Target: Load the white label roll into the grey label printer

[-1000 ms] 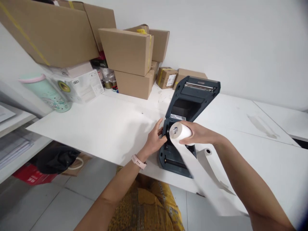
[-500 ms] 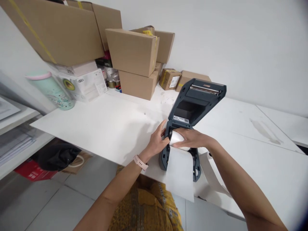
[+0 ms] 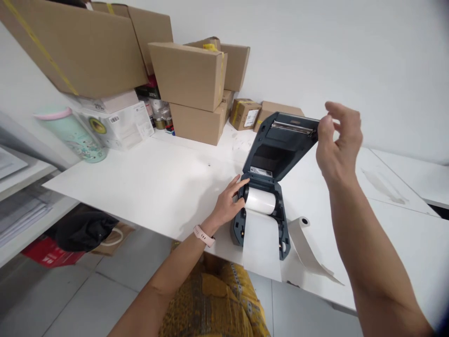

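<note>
A dark grey label printer [image 3: 242, 224] stands at the front edge of the white table [image 3: 157, 182] with its lid [image 3: 284, 140] swung up. A white paper roll [image 3: 260, 200] lies in its bay, and a strip of paper hangs out over the table edge. My left hand [image 3: 229, 202] rests against the printer's left side beside the roll, fingers curled loosely on the casing. My right hand [image 3: 338, 140] is raised at the lid's top right corner, thumb and fingers touching the edge of the lid.
A second, smaller paper roll [image 3: 300, 223] with a loose tail lies right of the printer. Stacked cardboard boxes [image 3: 189, 75] fill the back left, with a white product box [image 3: 119, 124] and a mint green bottle [image 3: 73, 133]. Small boxes [image 3: 245, 113] stand behind the printer.
My right hand set the roll down into the printer bay, let go of it and rose to the lid's top right corner. The paper strip now hangs over the front. My left hand stayed put.
</note>
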The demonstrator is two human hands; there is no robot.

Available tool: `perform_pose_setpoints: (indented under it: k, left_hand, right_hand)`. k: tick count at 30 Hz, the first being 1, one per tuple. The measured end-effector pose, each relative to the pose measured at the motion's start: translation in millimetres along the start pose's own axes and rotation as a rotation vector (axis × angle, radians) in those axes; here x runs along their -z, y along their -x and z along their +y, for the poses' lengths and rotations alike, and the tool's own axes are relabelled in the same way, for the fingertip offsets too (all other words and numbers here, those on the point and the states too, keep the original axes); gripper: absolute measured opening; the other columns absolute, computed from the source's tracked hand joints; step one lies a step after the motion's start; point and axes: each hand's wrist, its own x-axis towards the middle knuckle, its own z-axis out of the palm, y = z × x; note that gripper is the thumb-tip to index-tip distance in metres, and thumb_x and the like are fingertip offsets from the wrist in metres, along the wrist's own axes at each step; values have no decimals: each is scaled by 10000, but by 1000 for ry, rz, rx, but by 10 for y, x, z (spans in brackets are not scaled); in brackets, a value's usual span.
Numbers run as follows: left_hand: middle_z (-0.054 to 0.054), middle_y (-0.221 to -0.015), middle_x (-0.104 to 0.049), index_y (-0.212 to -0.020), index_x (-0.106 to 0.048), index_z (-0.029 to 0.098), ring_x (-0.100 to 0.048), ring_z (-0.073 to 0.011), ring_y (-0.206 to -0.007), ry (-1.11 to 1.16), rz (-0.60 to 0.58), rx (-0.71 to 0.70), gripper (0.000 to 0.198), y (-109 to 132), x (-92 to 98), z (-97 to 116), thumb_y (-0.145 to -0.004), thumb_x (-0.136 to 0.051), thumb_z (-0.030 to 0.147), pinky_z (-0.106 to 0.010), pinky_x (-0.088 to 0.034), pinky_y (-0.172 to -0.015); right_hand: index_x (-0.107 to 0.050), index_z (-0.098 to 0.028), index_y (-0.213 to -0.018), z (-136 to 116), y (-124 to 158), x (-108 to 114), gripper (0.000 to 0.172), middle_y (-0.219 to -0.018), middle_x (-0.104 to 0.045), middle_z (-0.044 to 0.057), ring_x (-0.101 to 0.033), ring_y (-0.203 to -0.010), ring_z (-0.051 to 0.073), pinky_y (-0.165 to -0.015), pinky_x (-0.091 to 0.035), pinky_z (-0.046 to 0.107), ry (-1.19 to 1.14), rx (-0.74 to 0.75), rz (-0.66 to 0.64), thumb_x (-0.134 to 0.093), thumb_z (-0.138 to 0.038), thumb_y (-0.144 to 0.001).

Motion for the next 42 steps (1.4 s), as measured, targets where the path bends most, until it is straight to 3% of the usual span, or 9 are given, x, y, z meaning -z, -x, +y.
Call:
perform_pose_setpoints:
  k: [4, 7, 10, 13, 17, 21, 26, 32, 42]
  left_hand:
    - [-21, -1667, -368, -1435, -582, 316, -354, -280, -1541, -54, -22, -6, 604, -9, 16, 16, -866, -497, 133, -442, -413, -1212]
    - [-32, -1670, -361, -1423, -593, 305, -369, -269, -1535, -82, -19, -19, 572, -32, 20, 3, -882, -497, 144, -445, -418, -1209]
    - [-39, -1670, -361, -1282, -696, 269, -294, -281, -1569, -209, -22, -166, 417, 39, 29, 29, -932, -482, 193, -497, -351, -1249]
    - [-82, -1558, -531, -1181, -732, 231, -328, -287, -1554, -366, -85, -413, 337, 312, 17, 122, -984, -460, 262, -571, -216, -1292]
    - [-120, -1382, -682, -1334, -617, 173, -531, -289, -1414, -482, -276, -617, 453, 850, -56, 280, -995, -489, 445, -599, -132, -1307]
    - [-121, -1297, -723, -1289, -623, 126, -593, -249, -1323, -691, -161, -788, 336, 1165, -162, 312, -980, -567, 247, -518, -332, -1265]
    - [-44, -936, -756, -1077, -704, 175, -643, -166, -940, -600, 174, -845, 182, 1246, -267, 148, -931, -612, 117, -370, -582, -1019]
    - [-32, -1016, -740, -1121, -725, 293, -600, -184, -1038, -696, 349, -885, 221, 1334, -338, 21, -921, -673, 215, -376, -544, -1016]
    - [20, -1057, -757, -1041, -734, 337, -618, -188, -1128, -751, 323, -869, 159, 1346, -431, 1, -907, -706, 256, -420, -476, -1126]
  right_hand:
    - [-623, -161, -1357, 184, -185, -63, 634, -1405, -645, 143, -607, -1263, 245, -1092, -445, 464, -136, -196, -238, -336, -625, -1035]
    - [-713, -152, -1205, 129, -93, -9, 631, -1235, -730, 136, -664, -1147, 254, -1007, -493, 451, -158, -175, -211, -349, -635, -1026]
    - [-721, -220, -1193, -38, 122, 111, 529, -1215, -734, 99, -657, -1146, 258, -1012, -494, 462, -136, -143, -168, -377, -589, -1033]
    - [-704, -246, -1220, -185, 352, 223, 465, -1263, -719, 76, -643, -1200, 237, -1057, -485, 448, -137, -84, -137, -366, -519, -1054]
    - [-651, -267, -1306, -297, 661, 340, 434, -1404, -642, 70, -545, -1380, 248, -1166, -424, 491, -113, 36, -163, -326, -435, -1072]
    - [-498, -339, -1488, -344, 1121, 444, 462, -1564, -494, 41, -436, -1475, 285, -1222, -359, 563, -39, 138, -211, -328, -378, -1061]
    - [-380, -342, -1585, -313, 1811, 506, 555, -1629, -400, 47, -387, -1497, 352, -1207, -374, 607, 42, 297, -234, -349, -318, -1031]
    - [-391, -335, -1585, -310, 2347, 467, 573, -1551, -492, 82, -426, -1471, 357, -1158, -429, 608, 84, 269, -253, -350, -288, -1016]
    - [-650, -379, -1367, -385, 2744, 263, 548, -1272, -711, 66, -565, -1347, 380, -1131, -389, 709, -120, -61, -22, -248, -317, -1000]
